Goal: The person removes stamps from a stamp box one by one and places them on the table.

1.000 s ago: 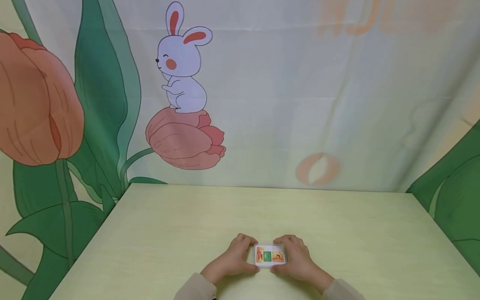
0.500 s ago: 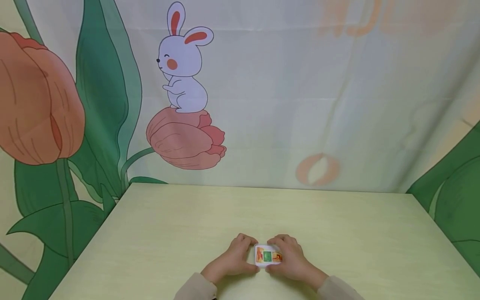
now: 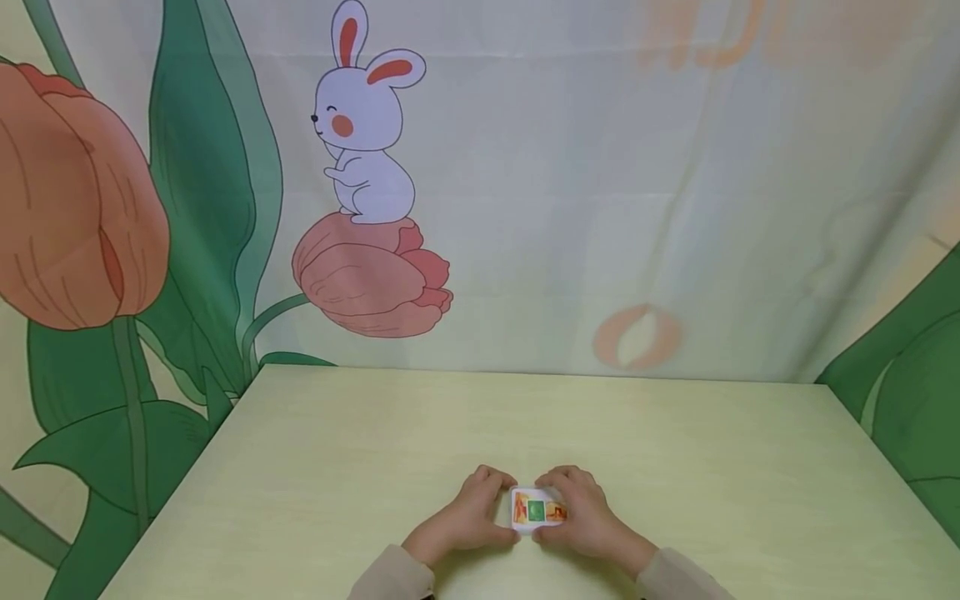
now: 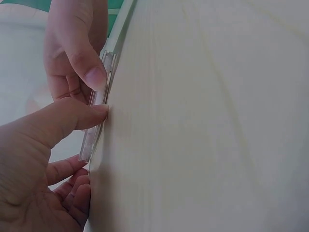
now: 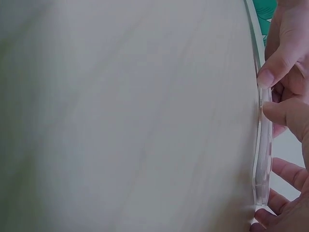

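Observation:
A small flat rectangular clear plastic case (image 3: 536,510) with a white, orange and green printed face lies flat at the table's near middle. My left hand (image 3: 474,512) holds its left end, thumb on the near edge and fingers at the far edge. My right hand (image 3: 583,512) pinches it from the right, thumb near and fingers far, covering its right end. In the left wrist view the case (image 4: 88,145) shows edge-on, low against the tabletop, with both thumbs along its near side. The right wrist view shows the case (image 5: 263,159) as thin clear layers.
The pale yellow-green table (image 3: 375,450) stretches out around the hands. Behind it hangs a cloth backdrop (image 3: 525,208) printed with a rabbit, tulips and leaves, meeting the table's back edge.
My right hand has slid slightly left over the case, covering more of its right end. The left hand and the case stay practically in place.

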Available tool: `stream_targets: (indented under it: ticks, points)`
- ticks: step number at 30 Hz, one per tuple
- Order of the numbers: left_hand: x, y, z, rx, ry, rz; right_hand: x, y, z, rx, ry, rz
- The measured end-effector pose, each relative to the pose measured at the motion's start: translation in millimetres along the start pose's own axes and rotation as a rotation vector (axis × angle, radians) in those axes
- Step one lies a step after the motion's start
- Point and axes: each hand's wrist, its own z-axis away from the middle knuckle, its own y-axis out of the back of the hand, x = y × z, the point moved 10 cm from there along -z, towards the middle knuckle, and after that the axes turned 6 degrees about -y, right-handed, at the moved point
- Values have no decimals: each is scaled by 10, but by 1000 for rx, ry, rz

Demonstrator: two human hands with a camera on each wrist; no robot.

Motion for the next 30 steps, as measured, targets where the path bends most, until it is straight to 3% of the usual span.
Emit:
stream_targets:
  ticks: [8, 15, 30]
  points:
    - [-12, 8, -14, 4, 7, -7, -63, 49, 21, 41, 52, -7]
    - [-4, 7, -7, 12, 5, -6, 12, 8, -23, 12, 10, -14]
    - [-48, -9, -10, 13, 24, 14, 21, 9, -10, 16, 13, -5]
